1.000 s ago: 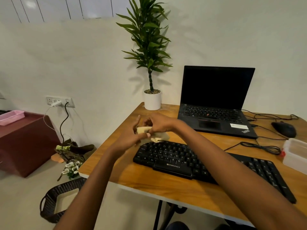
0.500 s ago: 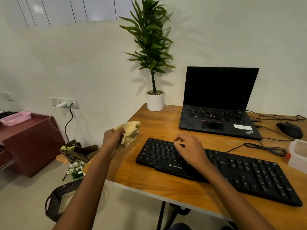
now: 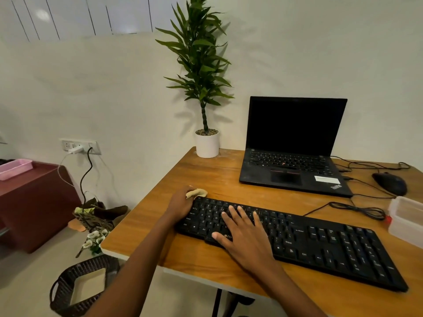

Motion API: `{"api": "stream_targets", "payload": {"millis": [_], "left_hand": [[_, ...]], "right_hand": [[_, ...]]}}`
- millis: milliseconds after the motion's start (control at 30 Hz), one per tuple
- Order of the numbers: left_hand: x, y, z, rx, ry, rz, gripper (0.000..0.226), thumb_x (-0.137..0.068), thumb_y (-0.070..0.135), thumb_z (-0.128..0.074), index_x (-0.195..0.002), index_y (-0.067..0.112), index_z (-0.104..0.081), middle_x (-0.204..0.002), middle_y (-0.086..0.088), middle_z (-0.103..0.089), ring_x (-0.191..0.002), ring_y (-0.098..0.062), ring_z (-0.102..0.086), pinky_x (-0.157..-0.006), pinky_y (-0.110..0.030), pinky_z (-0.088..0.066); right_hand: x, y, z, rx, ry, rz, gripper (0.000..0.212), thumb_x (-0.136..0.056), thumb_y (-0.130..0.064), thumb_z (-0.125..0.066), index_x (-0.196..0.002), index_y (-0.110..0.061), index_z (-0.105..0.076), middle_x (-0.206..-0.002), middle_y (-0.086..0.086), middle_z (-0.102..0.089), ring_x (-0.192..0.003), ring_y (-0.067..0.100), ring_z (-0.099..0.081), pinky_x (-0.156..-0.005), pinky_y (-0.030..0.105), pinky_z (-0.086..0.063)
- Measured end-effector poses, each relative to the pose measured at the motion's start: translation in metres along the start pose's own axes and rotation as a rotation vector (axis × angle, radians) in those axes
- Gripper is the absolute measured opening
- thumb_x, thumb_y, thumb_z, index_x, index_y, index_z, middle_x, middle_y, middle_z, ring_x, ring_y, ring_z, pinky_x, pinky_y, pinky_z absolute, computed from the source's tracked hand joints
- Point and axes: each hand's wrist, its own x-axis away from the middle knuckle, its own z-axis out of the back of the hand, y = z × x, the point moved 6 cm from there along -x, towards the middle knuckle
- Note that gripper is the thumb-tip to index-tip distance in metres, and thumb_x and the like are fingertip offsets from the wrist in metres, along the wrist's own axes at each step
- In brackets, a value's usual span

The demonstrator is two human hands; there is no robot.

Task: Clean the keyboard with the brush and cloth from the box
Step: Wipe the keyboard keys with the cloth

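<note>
We gripped the cloth (image 3: 197,192) in our left hand (image 3: 180,204) at the keyboard (image 3: 332,245) corner, right hand (image 3: 245,236) flat, bracing it; short wipes seemed best.

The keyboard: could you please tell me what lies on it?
The right hand lies flat on the keyboard, left of middle; the left hand, gripping the cloth, rests on its far-left corner. Keys beneath them are hidden.

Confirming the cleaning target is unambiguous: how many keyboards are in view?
2. The external black keyboard lies along the near edge of the desk; the laptop keyboard sits farther back, toward the wall. No others appear hidden.
</note>
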Motion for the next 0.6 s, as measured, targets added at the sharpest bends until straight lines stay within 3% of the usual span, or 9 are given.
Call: {"api": "stream_targets", "payload": {"millis": [100, 267, 367, 433, 600], "left_hand": [[0.014, 0.006, 0.000, 0.103, -0.153, 0.078, 0.029, -0.098, 0.010, -0.040, -0.116, 0.008, -0.062, -0.110, -0.007, -0.064, -0.100, -0.021, -0.058, -0.078, -0.024, -0.042], [0.054, 0.012, 0.013, 0.284, -0.230, 0.219, 0.027, -0.101, 0.019, -0.038, -0.124, 0.008, -0.047, -0.096, -0.003, -0.058, -0.080, -0.010, -0.053, -0.060, -0.016, -0.042], [0.073, 0.012, 0.024, 0.331, -0.220, 0.222, 0.024, -0.100, 0.019, -0.041, -0.121, 0.012, -0.048, -0.100, -0.002, -0.059, -0.087, -0.012, -0.054, -0.067, -0.019, -0.042], [0.072, 0.011, 0.027, 0.338, -0.180, 0.238, 0.031, -0.099, 0.019, -0.042, -0.126, 0.005, -0.051, -0.102, -0.005, -0.061, -0.091, -0.016, -0.057, -0.070, -0.023, -0.044], [0.043, 0.022, 0.013, 0.394, -0.090, 0.351, 0.034, -0.100, 0.018, -0.042, -0.127, -0.001, -0.050, -0.092, -0.008, -0.060, -0.076, -0.016, -0.056, -0.060, -0.022, -0.042]], "right_hand": [[0.001, -0.001, -0.001, 0.004, -0.013, 0.002, 0.107, -0.058, -0.077, 0.016, -0.149, -0.026, -0.008, -0.158, -0.001, 0.000, -0.145, 0.016, 0.007, -0.114, 0.043, 0.009], [0.001, -0.002, -0.001, 0.024, -0.022, 0.008, 0.106, -0.059, -0.077, 0.015, -0.149, -0.025, -0.006, -0.158, 0.000, 0.001, -0.145, 0.018, 0.006, -0.114, 0.044, 0.009], [0.000, -0.002, -0.001, 0.021, -0.026, 0.014, 0.106, -0.059, -0.077, 0.014, -0.149, -0.025, -0.006, -0.158, 0.001, 0.001, -0.145, 0.018, 0.006, -0.114, 0.044, 0.009], [-0.001, -0.002, -0.002, 0.013, -0.030, 0.017, 0.106, -0.058, -0.077, 0.013, -0.149, -0.025, -0.006, -0.158, 0.001, 0.001, -0.145, 0.018, 0.006, -0.114, 0.044, 0.009], [-0.001, -0.002, -0.001, 0.021, -0.024, 0.019, 0.106, -0.058, -0.077, 0.014, -0.149, -0.026, -0.006, -0.158, 0.000, 0.001, -0.145, 0.017, 0.006, -0.114, 0.042, 0.011]]}}
